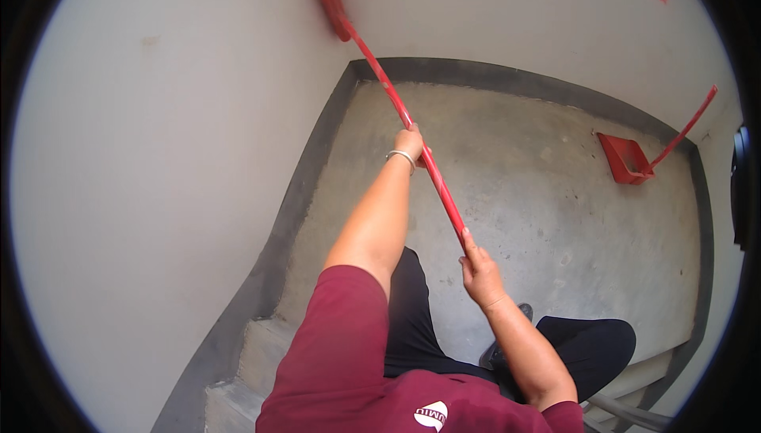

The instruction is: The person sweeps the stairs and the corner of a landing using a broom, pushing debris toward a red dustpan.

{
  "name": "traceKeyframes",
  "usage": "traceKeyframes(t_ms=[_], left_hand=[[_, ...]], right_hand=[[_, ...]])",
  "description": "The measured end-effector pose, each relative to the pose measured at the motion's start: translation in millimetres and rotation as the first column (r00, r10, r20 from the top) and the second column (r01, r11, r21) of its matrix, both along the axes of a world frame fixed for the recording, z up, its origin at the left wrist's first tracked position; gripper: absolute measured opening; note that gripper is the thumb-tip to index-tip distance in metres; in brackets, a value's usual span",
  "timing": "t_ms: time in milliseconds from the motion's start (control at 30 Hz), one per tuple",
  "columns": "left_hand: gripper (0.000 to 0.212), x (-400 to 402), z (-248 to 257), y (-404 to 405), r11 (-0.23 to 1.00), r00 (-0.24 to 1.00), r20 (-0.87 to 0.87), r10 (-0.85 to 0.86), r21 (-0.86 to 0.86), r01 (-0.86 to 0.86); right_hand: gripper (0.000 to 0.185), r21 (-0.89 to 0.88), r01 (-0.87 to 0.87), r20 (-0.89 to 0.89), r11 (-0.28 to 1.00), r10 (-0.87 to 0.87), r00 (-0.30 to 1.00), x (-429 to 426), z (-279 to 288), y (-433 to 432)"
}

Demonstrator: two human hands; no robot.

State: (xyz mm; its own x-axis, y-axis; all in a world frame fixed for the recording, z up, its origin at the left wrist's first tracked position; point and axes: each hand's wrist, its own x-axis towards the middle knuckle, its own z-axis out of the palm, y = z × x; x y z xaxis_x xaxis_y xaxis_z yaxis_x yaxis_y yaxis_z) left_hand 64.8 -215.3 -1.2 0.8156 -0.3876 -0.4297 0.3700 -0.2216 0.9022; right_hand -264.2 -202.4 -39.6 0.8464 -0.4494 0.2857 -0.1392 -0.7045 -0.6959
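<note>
Both my hands grip the red handle of a broom (440,186), which slants up and away to the left. My left hand (411,143), with a silver bangle at the wrist, wraps the middle of the handle. Lower down, near the handle's end, my right hand (483,273) is closed around it with one finger lying along it. The broom's red head (330,5) is raised by the corner of the white walls, above the dark skirting band. It is slightly blurred, and I cannot tell whether it touches the wall.
A red long-handled dustpan (623,158) stands on the concrete floor (523,195) at the right, near the wall. Concrete steps (235,400) lie at lower left. A metal handrail (630,412) and more steps are at lower right. Red writing marks the far wall.
</note>
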Motion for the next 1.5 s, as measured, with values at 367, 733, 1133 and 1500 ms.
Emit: traceKeyframes(t_ms=[367, 733, 1133, 1500], left_hand=[[0.051, 0, -49, 3, 0.949, 0.999, -0.05, -0.011, 0.314, 0.026], [0.033, 26, -58, 18, 0.694, 0.844, -0.056, -0.533, 0.542, 0.474], [0.027, -76, 17, 35, 0.254, -0.275, 0.206, -0.939, 0.955, -0.153], [0.025, -25, -32, 22, -0.034, -0.308, 0.005, -0.951, 0.992, 0.123]], right_hand=[[0.063, 0.066, -0.032, -0.082, 0.997, 0.038, 0.996, 6, 23, 14], [0.07, 0.101, -0.07, -0.162, 0.992, 0.085, 0.983, 13, -21, 14], [0.054, 0.756, 0.055, -0.104, 0.652, 0.037, 0.994, -52, 75, 4], [0.057, 0.988, 0.075, -0.077, -0.138, -0.011, 0.997, -15, 116, 51]])
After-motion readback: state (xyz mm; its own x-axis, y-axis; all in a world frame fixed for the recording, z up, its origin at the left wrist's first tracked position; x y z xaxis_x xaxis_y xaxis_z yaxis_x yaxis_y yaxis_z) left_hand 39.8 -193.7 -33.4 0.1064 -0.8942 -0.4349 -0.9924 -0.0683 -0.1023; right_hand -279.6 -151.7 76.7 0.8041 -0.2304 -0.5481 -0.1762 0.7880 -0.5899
